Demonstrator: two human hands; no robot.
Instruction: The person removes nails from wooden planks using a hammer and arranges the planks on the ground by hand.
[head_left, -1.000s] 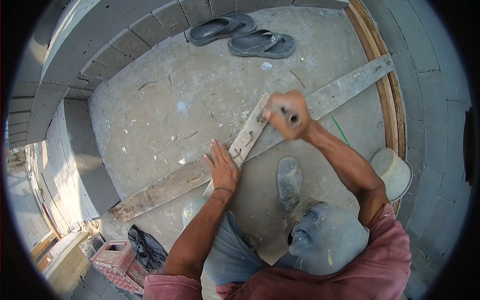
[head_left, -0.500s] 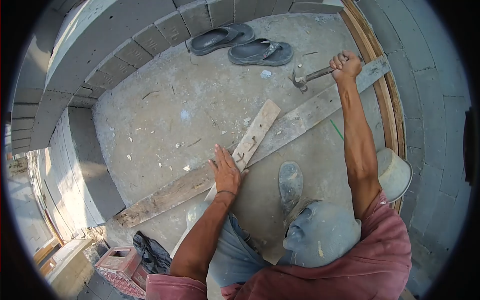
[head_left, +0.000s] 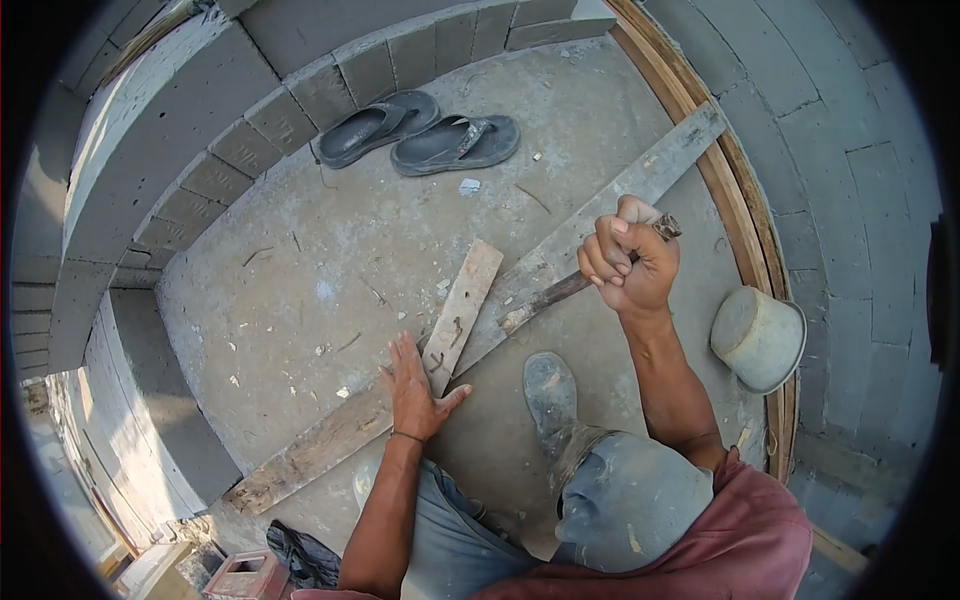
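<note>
On my feed from the head camera, the short board (head_left: 470,285) lies slantwise across the long plank (head_left: 545,262), and the two bent nails (head_left: 456,331) I can make out stand up from its lower half. The person's left hand (head_left: 412,398) is right at that crossing: open, palm down, fingers fanned out over the plank just left of the board, thumb held well away toward the right. The board runs down into the space between thumb and fingers, and its lower part is hidden from me by the hand. I can't judge how hard the palm is pressing.

The right hand (head_left: 630,262) is off to the right of the board and apart from it, raised near the plank's lower edge. It is a tight fist wrapped round the hammer (head_left: 555,298), with a short end poking out above the knuckles and the longer end slanting down-left toward the board. I can't tell whether that lower end touches the plank or hangs over it, and its shape is unclear to me.

The plank's far end rests over the wooden strips (head_left: 752,240) edging the concrete floor (head_left: 300,310). A pail (head_left: 755,335) lies tipped by those strips, to the right of the right forearm, and I have a pair of dark sandals (head_left: 457,150) near the block wall (head_left: 405,60), well beyond both hands
</note>
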